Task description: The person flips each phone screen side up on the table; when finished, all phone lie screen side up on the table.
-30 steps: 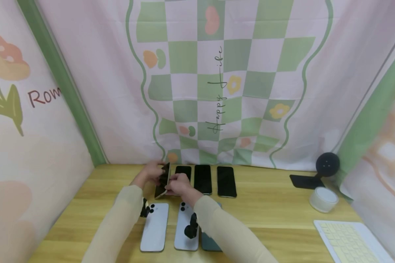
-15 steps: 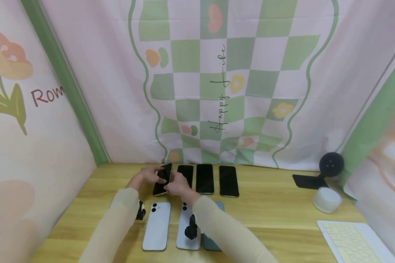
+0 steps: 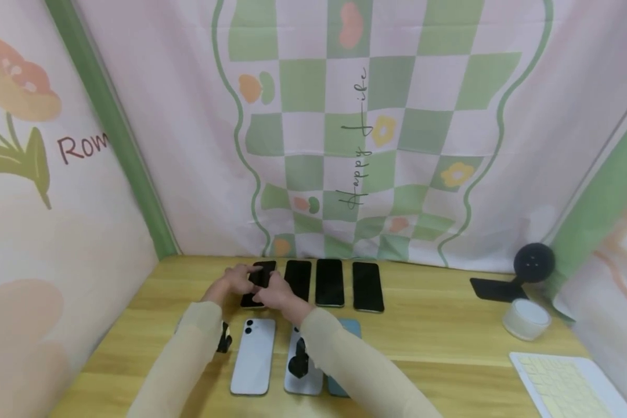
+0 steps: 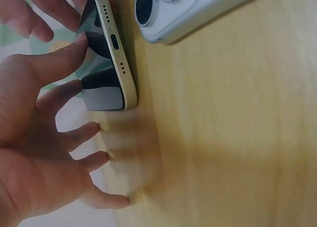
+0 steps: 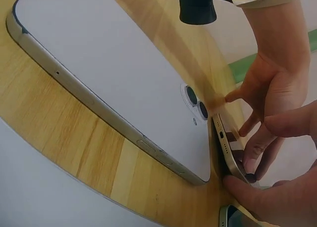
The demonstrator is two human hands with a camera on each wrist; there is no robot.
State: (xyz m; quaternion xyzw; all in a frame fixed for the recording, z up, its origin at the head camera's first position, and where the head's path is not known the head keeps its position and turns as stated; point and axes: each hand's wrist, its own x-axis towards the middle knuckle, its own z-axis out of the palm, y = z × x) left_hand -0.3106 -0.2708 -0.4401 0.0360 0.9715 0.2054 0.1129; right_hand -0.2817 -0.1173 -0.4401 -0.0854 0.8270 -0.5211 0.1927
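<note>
At the left end of the back row, a phone [image 3: 266,271] with a dark screen and pale gold frame lies screen up, close over the wooden table, one long edge slightly raised. My left hand [image 3: 236,280] reaches from the left. Its thumb and index finger [image 4: 59,96] touch the screen side, and the other fingers spread down toward the table. Crossing the phone's lower right part is my right hand [image 3: 277,292], which holds the raised edge, thumb [image 5: 242,190] low against it. A white phone [image 3: 253,357] lies back up in front.
Dark-screened phones [image 3: 329,283] continue the back row to the right. Nearer are another pale phone [image 3: 302,383] and a teal one [image 3: 352,329], partly under my right sleeve. A black stand [image 3: 534,264], tape roll [image 3: 526,319] and keyboard [image 3: 559,386] sit right. A patterned curtain [image 3: 303,133] hangs behind.
The gold-framed phone has come down from a steep tilt to nearly flat, with both hands staying at it. The head view has shifted slightly, so the scene slides right.
</note>
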